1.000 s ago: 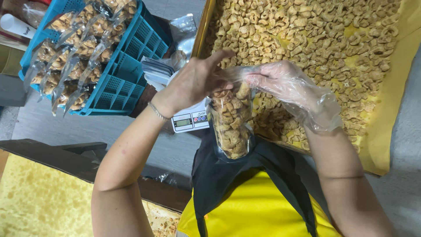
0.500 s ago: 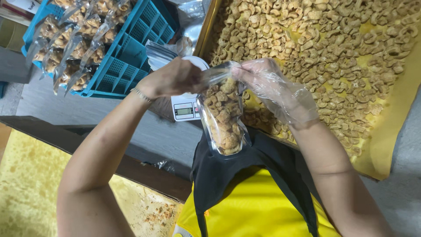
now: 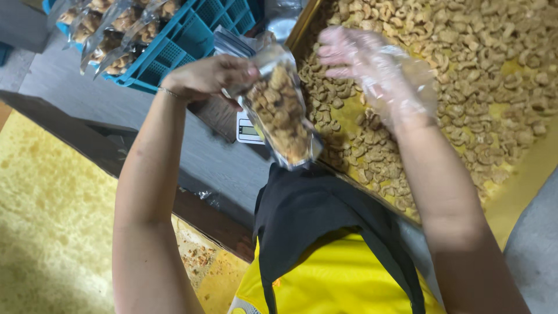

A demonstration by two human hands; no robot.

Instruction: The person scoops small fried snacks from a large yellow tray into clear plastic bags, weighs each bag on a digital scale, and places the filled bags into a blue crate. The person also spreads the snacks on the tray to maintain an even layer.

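One clear filled pouch in left hand

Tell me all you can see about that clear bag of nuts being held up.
The clear plastic pouch is a narrow, glossy bag, nearly full of pale brown cashew-like nuts. It hangs tilted, top toward the left hand, which pinches its upper edge. The gloved right hand is apart from it. A small scale lies below.

"What have you got on?"

"A yellow top with a black apron over it, arms bare to the shoulder."

"And your hands?"

"A thin clear plastic glove, crinkled, covers my right hand. My left hand is bare, with a slim bracelet at the wrist."
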